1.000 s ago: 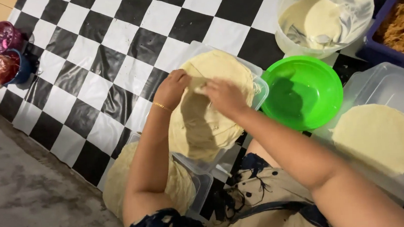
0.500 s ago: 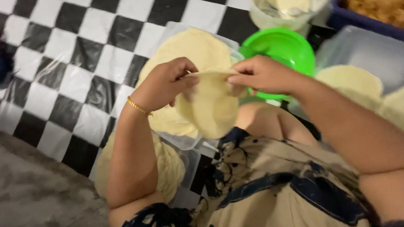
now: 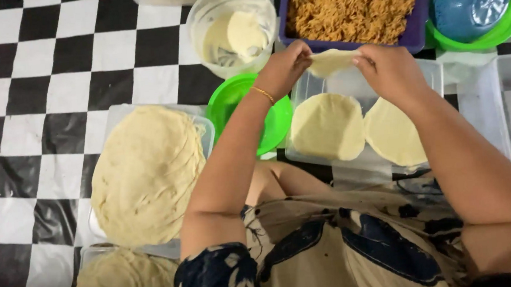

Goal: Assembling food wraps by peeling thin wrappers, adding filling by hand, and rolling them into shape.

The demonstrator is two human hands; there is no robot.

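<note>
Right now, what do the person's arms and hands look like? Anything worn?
Both arms are bare from the upper arm down. The left hand has a thin gold bangle at the wrist; the right hand shows no jewellery. A short dark navy sleeve with a pale floral print covers the left upper arm. No gloves.

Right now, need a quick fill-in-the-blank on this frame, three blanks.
1. Both hands, left hand and right hand, hold one thin dough round between them, above a clear ____.
2. The fried noodles sit in a ____ tub.
3. Two flat rounds lie to the ____ of the green lid.

Missing: tray; purple; right
</note>
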